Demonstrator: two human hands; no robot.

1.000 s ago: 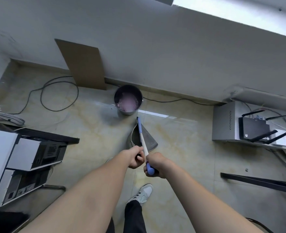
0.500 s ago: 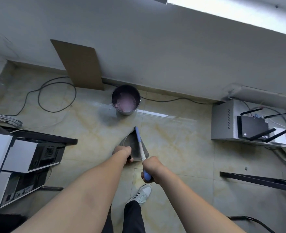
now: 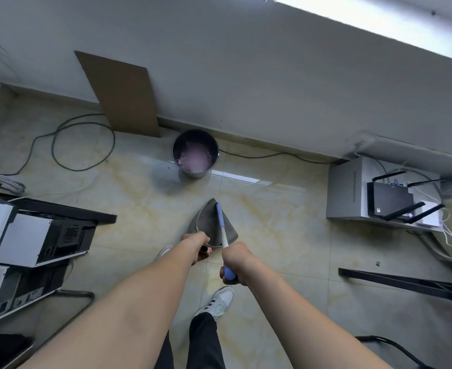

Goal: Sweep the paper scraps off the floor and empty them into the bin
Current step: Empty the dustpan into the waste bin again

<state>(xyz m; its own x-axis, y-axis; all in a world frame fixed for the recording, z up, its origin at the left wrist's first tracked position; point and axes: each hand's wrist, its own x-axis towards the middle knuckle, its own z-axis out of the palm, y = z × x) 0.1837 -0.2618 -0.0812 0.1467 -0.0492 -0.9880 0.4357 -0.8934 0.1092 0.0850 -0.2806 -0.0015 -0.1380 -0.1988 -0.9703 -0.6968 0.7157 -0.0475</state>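
Short of the bin (image 3: 195, 154), the dustpan (image 3: 212, 226) is gripped by the left hand (image 3: 197, 245), the broom (image 3: 222, 230) by the right hand (image 3: 236, 262); scraps, unseen, could be spilled if tilted early

A blue-and-white broom handle (image 3: 222, 233) crossed a grey dustpan (image 3: 211, 222) above beige marbled floor tiles (image 3: 286, 235), near a dark bin (image 3: 195, 153) holding pinkish scraps (image 3: 194, 159).

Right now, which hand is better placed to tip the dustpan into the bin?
Left: the left hand grips the dustpan handle, with the bin just ahead. The right hand holds the broom.
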